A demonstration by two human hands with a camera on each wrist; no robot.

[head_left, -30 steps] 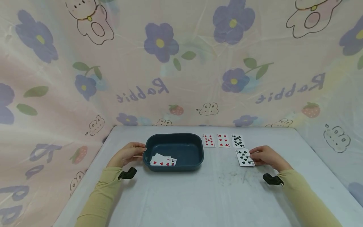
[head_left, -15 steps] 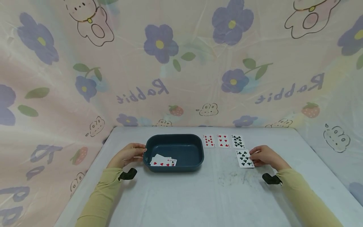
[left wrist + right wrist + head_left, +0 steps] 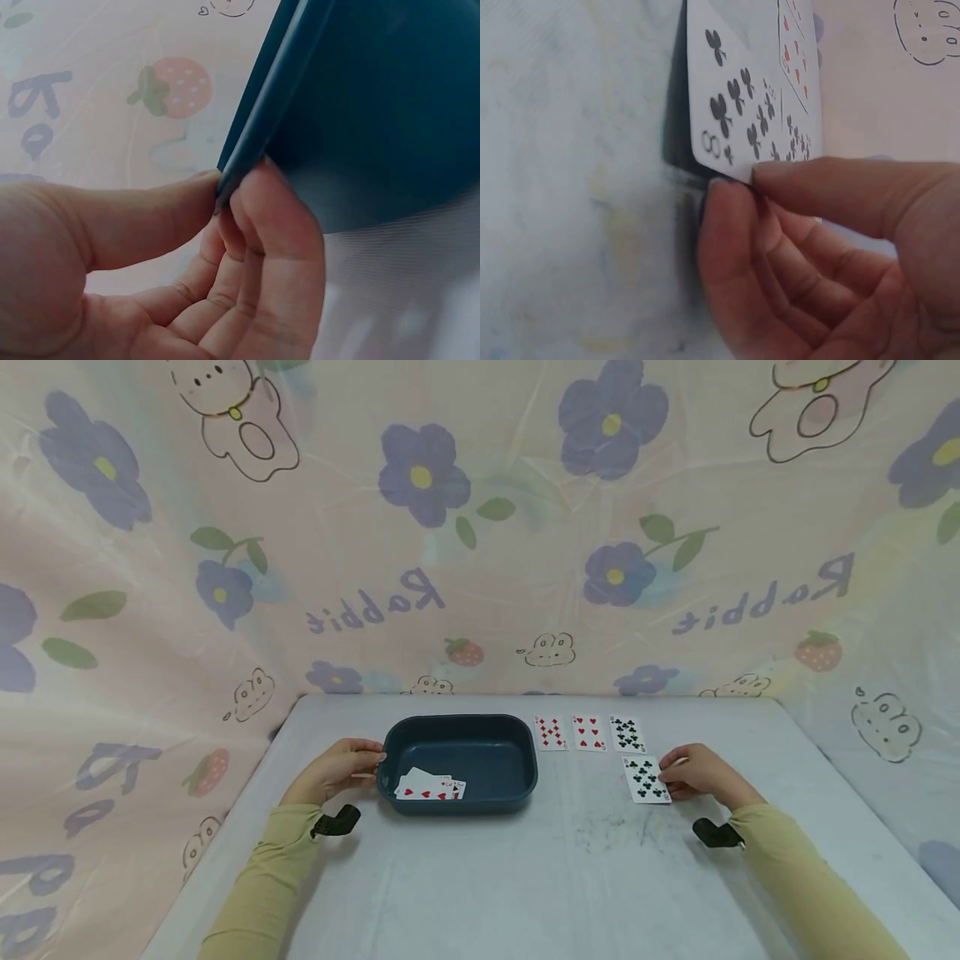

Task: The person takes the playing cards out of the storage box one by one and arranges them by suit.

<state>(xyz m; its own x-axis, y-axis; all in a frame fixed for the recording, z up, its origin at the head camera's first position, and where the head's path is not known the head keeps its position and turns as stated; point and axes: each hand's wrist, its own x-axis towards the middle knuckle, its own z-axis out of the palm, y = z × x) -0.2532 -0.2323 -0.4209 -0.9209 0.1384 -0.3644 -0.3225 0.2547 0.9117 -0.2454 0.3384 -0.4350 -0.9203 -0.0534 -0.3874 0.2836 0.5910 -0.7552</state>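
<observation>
My left hand pinches the left rim of a dark blue rectangular tray between thumb and fingers; the left wrist view shows the tray wall in that grip. In my right hand is an eight of clubs, face up, pinched at its right edge. The right wrist view has the thumb on top of the card and the fingers beneath, with a shadow along its edge. Overlapping playing cards, one with red hearts, lie in the tray's near left corner.
Behind the held card, a row of face-up cards runs right from the tray: a diamonds card, a hearts card and a clubs card. They lie on a white-covered table. A patterned curtain hangs behind.
The near edge of the eight of clubs has dipped slightly since a second ago, still in my right hand. My left hand stays on the tray rim.
</observation>
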